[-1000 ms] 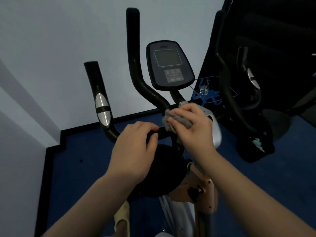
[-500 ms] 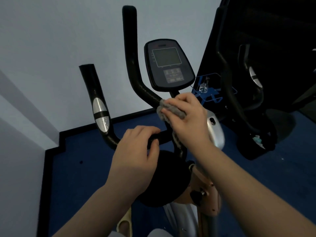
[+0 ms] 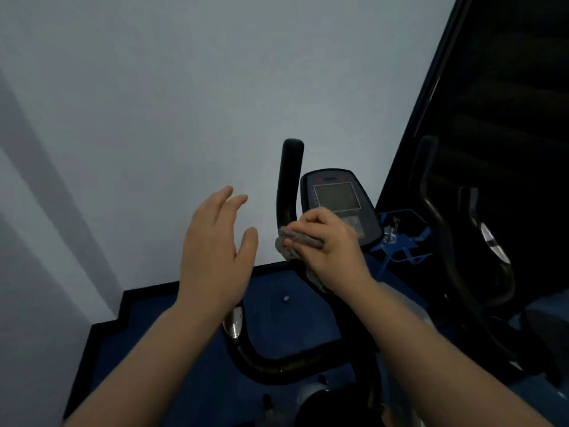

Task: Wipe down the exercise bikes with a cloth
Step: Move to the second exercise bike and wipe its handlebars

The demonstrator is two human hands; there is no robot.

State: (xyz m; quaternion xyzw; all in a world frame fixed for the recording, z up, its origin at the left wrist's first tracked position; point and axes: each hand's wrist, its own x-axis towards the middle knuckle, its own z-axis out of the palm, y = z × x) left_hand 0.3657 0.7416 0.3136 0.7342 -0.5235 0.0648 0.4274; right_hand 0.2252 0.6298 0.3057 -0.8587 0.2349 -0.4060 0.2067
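Note:
A black exercise bike stands in front of me, its curved handlebar (image 3: 277,366) low in view and its upright grip (image 3: 289,180) rising beside the console (image 3: 337,198). My right hand (image 3: 331,241) is closed on a grey cloth (image 3: 292,241) pressed against the lower part of that upright grip, just left of the console. My left hand (image 3: 215,251) hovers in the air with fingers spread, off the bike, hiding the top of the left grip. A chrome band (image 3: 234,323) on the left grip shows below it.
A pale wall (image 3: 154,118) fills the left and top. A second black exercise bike (image 3: 446,241) stands at the right before a dark panel. A blue wire holder (image 3: 400,238) sits behind the console. Blue floor (image 3: 277,303) with a black border lies below.
My left hand let go of the handlebar and lifted, open. My right hand slid the cloth up the upright grip toward the console. The view tilted upward.

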